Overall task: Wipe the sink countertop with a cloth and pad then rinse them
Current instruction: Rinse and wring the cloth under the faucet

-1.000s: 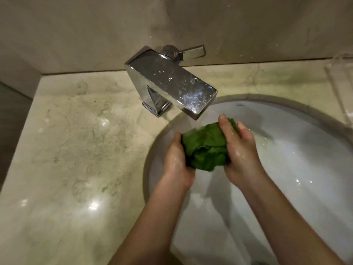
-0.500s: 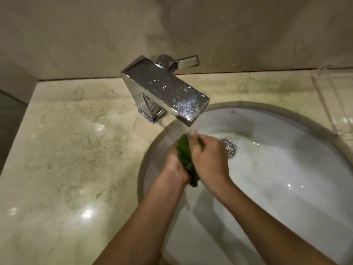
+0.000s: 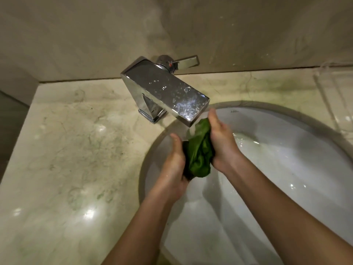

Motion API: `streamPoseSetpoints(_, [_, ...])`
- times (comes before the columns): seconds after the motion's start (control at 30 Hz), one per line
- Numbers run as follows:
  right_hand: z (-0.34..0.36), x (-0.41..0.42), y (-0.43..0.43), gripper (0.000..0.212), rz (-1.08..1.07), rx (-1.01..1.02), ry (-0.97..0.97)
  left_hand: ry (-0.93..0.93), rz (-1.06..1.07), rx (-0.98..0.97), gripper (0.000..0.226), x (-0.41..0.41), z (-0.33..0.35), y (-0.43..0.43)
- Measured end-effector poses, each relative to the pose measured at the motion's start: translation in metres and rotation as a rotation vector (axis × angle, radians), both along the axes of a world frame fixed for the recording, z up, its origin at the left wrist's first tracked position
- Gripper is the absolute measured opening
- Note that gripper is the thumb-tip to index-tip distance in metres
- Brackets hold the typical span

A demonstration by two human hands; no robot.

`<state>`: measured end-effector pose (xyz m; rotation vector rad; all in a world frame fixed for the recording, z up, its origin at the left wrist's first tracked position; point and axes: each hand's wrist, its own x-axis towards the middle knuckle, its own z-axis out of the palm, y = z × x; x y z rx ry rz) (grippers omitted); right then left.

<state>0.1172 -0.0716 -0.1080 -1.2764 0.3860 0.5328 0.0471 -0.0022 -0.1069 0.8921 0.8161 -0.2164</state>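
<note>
A crumpled green cloth is squeezed between my two hands over the white sink basin, just under the spout of the chrome faucet. My left hand grips its left side, thumb up. My right hand grips its right side, fingertips near the spout. Water runs from the spout onto the cloth and pools in the basin. The marble countertop lies to the left, wet and shiny. No pad is visible.
The faucet's lever handle points right, against the beige wall. A clear plastic tray sits on the counter at the far right. The counter's left edge drops off near the left border.
My hands have shifted right and spread apart, so more of the green cloth shows. Half a second ago they were pressed tight together around it.
</note>
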Motion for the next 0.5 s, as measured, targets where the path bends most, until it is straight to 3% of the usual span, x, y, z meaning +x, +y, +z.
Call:
streamPoseSetpoints(0.07, [0.004,0.005,-0.002,0.055,-0.092,0.136,0.196,-0.072,0.021,0.052,0.044,-0.006,-0.001,-0.001])
streamPoseSetpoints(0.13, [0.01,0.009,-0.001,0.055,-0.157,0.122,0.218,-0.093,0.107,0.114,0.02,-0.004,0.001,-0.007])
streamPoseSetpoints(0.2, [0.014,-0.006,0.004,0.044,-0.153,-0.045,0.036,-0.106,0.191,0.014,0.026,0.005,0.004,-0.007])
streamPoseSetpoints(0.3, [0.02,-0.045,0.009,0.036,-0.035,-0.359,-0.579,-0.07,0.321,-0.219,0.059,0.018,0.01,-0.003])
streamPoseSetpoints(0.37, [0.016,-0.045,0.006,0.032,0.093,-0.566,-0.814,-0.055,0.335,-0.149,0.065,0.016,0.006,-0.008])
streamPoseSetpoints(0.43, [0.006,-0.018,0.005,0.033,0.042,-0.736,-0.75,-0.034,0.284,-0.047,0.055,0.013,0.008,-0.019])
streamPoseSetpoints(0.5, [0.001,-0.007,0.008,0.039,-0.036,-0.726,-0.587,-0.002,0.26,0.02,0.04,0.014,0.008,-0.019])
